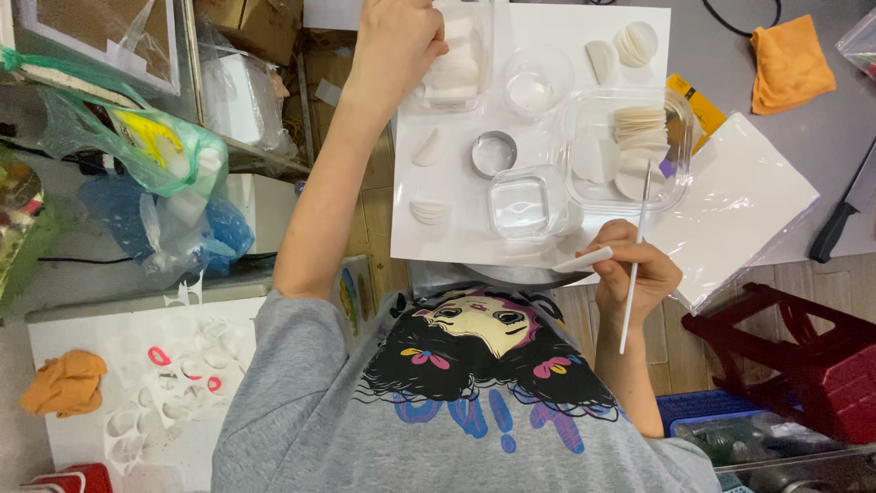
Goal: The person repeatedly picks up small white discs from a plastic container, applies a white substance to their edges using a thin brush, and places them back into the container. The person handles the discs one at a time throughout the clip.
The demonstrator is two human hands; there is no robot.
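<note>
**Hand and Workpiece Positions at the White Board**

The right hand [639, 274] sits at the near edge of the white board [456, 233], fingers pinched together on two items: a thin white stick [636, 265] and a white wedge [584, 260]. The stick runs nearly upright in the view, its far end over the large clear tub [680, 137]. The wedge is flat, pale and pointed, projecting from the fingers toward the small square tub [520, 203], just short of it.

The left hand [394, 41] rests at the far edge of the board, fingers curled down onto a clear tray [456, 64] of white pieces; whether it grips one cannot be told.

A metal ring cutter [494, 152] lies mid-board, between both hands.
</note>
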